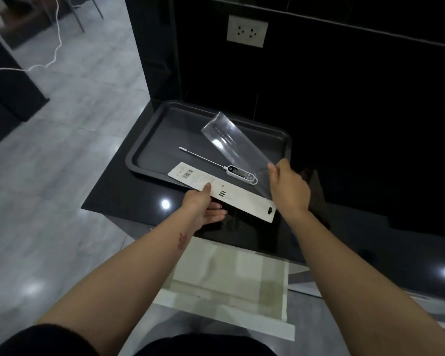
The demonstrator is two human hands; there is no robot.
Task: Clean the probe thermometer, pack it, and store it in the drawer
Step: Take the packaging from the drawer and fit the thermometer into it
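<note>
The white probe thermometer lies on a dark tray, its thin metal probe pointing left and capped at the tip. My left hand pinches a long white packaging card with a barcode, held just above the tray's near edge. My right hand grips the near end of a clear plastic blister cover, lifted at a slant over the tray's right side, apart from the card.
The tray sits on a glossy black counter against a black wall with a white socket. A pale checked cloth hangs over the counter's front edge. Grey tiled floor lies to the left.
</note>
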